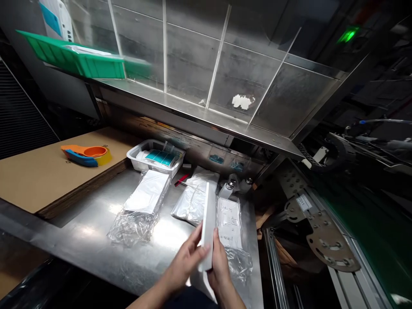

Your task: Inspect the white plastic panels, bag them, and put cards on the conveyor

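Both my hands hold a flat white box (208,219) on edge above the steel table (96,240). My left hand (186,259) grips its near end from the left, fingers curled around it. My right hand (219,262) clasps the same end from the right. Just right of the box lies a clear plastic bag with a white item inside (230,225). Behind the box sits a stack of clear bags (191,197). Further left lies another bagged white item (144,201).
A white tray with teal packets (156,156) stands at the table's back. An orange and blue tape dispenser (86,154) rests on stacked cardboard (38,176) at left. A green bin (74,58) sits on the clear-walled shelf above. A conveyor frame (322,231) runs at right.
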The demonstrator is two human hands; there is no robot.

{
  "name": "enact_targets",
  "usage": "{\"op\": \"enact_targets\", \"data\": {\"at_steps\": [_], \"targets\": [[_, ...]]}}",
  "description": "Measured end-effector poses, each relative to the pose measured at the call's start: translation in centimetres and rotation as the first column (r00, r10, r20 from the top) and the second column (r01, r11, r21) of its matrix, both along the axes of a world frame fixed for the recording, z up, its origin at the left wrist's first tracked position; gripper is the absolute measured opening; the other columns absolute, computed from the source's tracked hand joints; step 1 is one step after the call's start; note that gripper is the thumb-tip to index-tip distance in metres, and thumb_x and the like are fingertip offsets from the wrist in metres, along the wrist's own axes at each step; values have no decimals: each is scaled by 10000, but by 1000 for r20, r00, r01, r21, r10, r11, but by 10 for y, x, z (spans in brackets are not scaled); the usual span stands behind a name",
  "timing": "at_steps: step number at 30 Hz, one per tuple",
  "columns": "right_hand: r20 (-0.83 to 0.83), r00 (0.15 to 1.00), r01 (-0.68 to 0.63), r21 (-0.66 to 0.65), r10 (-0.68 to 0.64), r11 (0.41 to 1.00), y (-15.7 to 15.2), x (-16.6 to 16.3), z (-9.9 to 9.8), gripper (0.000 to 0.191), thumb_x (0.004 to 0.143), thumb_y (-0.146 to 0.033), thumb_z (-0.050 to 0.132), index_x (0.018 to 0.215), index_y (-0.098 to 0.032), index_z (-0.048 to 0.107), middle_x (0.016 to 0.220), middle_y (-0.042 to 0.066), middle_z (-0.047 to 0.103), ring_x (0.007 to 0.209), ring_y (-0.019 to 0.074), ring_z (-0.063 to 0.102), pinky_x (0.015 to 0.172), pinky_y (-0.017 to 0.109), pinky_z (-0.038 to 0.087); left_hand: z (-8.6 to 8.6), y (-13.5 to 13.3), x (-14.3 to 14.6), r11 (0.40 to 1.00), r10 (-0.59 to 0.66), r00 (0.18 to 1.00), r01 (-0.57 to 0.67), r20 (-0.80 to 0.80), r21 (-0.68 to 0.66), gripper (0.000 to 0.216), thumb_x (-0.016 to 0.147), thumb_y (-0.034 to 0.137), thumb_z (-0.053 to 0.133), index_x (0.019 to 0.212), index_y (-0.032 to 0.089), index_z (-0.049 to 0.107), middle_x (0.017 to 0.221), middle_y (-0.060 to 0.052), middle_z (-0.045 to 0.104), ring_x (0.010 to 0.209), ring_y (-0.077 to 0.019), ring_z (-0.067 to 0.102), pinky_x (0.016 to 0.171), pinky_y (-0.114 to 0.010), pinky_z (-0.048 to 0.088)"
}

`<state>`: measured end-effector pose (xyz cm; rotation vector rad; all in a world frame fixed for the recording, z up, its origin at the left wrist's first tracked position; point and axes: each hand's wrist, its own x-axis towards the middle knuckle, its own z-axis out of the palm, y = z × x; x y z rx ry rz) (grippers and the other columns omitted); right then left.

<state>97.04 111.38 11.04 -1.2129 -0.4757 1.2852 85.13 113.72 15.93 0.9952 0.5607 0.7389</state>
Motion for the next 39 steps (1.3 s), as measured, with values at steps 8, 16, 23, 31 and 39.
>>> {"op": "enact_targets", "data": {"at_steps": [8, 16, 23, 31, 39], "targets": [[-156, 948, -264, 91, 276, 960, -5, 12, 44, 382, 675, -290, 754, 1010, -186, 600, 785, 31, 684, 590, 111, 563, 557, 226, 423, -46, 26, -20, 935, 298, 947, -314, -117, -164, 561, 822, 530, 499, 1224, 141, 538, 1043, -109, 670, 959, -273, 609, 797, -353, 483], [-51, 929, -365, 45, 367, 930, -16, -4, 35, 322, 673, -315, 751, 899, -174, 570, 638, -23, 574, 540, 106, 526, 499, 227, 432, -43, 20, -19, 967, 255, 937, -247, -238, 62, 794, 821, 540, 497, 1440, 205, 129, 1461, -128, 278, 1321, -273, 290, 1061, -400, 265], [-15, 892, -451, 61, 452, 891, -22, -4, 35, 271, 702, -305, 727, 886, -172, 580, 607, -36, 522, 552, 106, 502, 522, 245, 449, -26, 19, -15, 971, 237, 953, -228, -189, 67, 920, 719, 360, 682, 1432, 237, 114, 1357, -136, 371, 1250, -293, 362, 1038, -423, 282], [9, 978, -206, 44, 206, 977, 2, 22, 46, 367, 685, -328, 738, 1011, -202, 626, 862, 28, 612, 742, 148, 560, 643, 265, 462, -28, -1, -14, 986, 136, 975, -151, -174, -74, 950, 671, 325, 707, 1422, 262, 129, 1269, -125, 422, 1222, -314, 363, 995, -448, 294], [36, 968, -251, 81, 249, 965, 11, 15, 44, 212, 692, -309, 733, 791, -146, 640, 729, 11, 608, 596, 105, 529, 559, 235, 416, -32, -6, -14, 987, 85, 977, -110, -198, -120, 907, 702, 327, 688, 1416, 285, 131, 1196, -108, 471, 1224, -314, 356, 989, -448, 291]]}}
